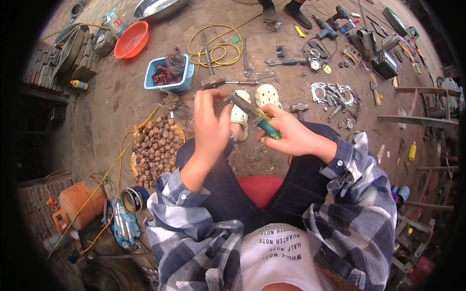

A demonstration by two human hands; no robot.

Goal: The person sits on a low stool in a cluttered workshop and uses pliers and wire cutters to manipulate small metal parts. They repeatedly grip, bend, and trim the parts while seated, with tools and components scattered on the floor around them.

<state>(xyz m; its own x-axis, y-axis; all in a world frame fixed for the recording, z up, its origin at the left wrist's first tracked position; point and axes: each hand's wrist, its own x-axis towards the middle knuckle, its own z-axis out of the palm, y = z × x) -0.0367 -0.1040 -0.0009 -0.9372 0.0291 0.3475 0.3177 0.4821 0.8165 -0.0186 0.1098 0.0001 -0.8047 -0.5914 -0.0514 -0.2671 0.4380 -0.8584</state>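
Observation:
My right hand point(297, 132) is closed around the green and yellow handles of a pair of pliers point(243, 105). The metal head points up and left, toward my left hand point(211, 121). At that head, the left thumb and fingers close on something dark and small that I cannot make out. Left of my knee lies a heap of walnuts point(158, 148) on a yellowish sack. A blue tub point(168, 86) with dark reddish matter in it stands beyond the heap. Below the hands my feet show in cream clogs point(267, 95).
A hammer point(299, 107) lies by my right clog, and a sledgehammer point(212, 80) farther ahead. Loose metal parts point(335, 99) and power tools point(326, 29) spread to the right. An orange gas cylinder point(82, 203) is at left. Another person's shoes point(297, 15) show at the top.

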